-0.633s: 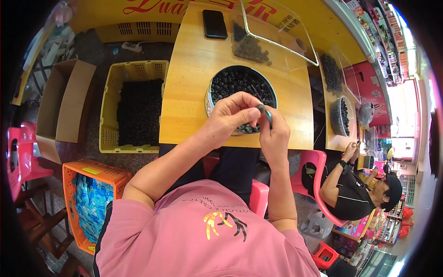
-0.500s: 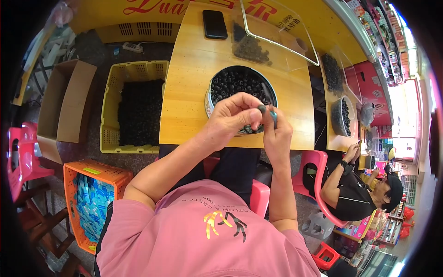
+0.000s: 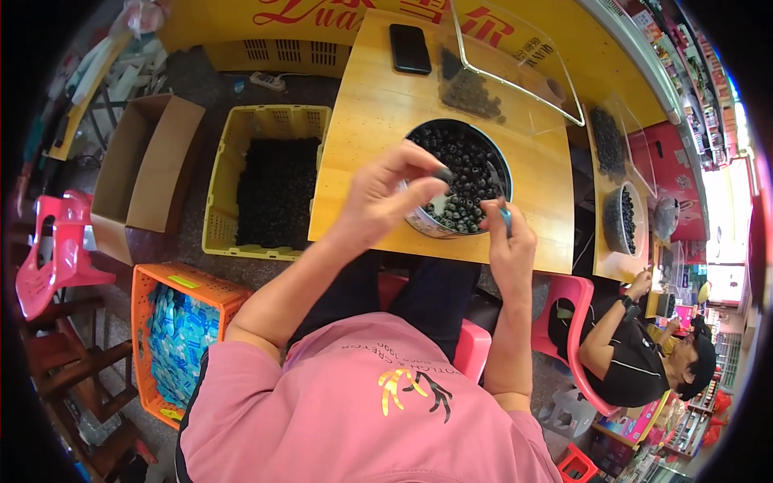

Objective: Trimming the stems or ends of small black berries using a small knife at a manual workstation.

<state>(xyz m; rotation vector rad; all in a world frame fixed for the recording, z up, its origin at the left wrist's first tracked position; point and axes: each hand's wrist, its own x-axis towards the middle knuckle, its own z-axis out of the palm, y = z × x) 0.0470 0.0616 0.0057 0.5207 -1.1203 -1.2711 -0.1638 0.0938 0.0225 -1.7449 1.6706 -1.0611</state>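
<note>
A round metal bowl (image 3: pixel 421 226) full of small dark pieces (image 3: pixel 467 173) stands on the wooden table (image 3: pixel 362 121) in front of me. My left hand (image 3: pixel 385 197) hovers over the bowl's near left rim and pinches one small dark piece (image 3: pixel 444 173) between thumb and fingertips. My right hand (image 3: pixel 507 241) is at the bowl's near right edge, closed around a thin blue-handled tool (image 3: pixel 506 214) that points up. The two hands are a short way apart.
A black phone (image 3: pixel 409 48) and a clear tray (image 3: pixel 523 60) holding dark pieces lie at the table's far side. A yellow crate (image 3: pixel 221 185), a cardboard box (image 3: pixel 145 169) and an orange crate (image 3: pixel 181 282) stand at my left. Another person (image 3: pixel 636 354) sits at the right by a second bowl (image 3: pixel 624 217).
My hands were pressed together over the bowl's near rim; they have now parted. The left hand drew away left with a dark piece, and the right dropped slightly with the tool.
</note>
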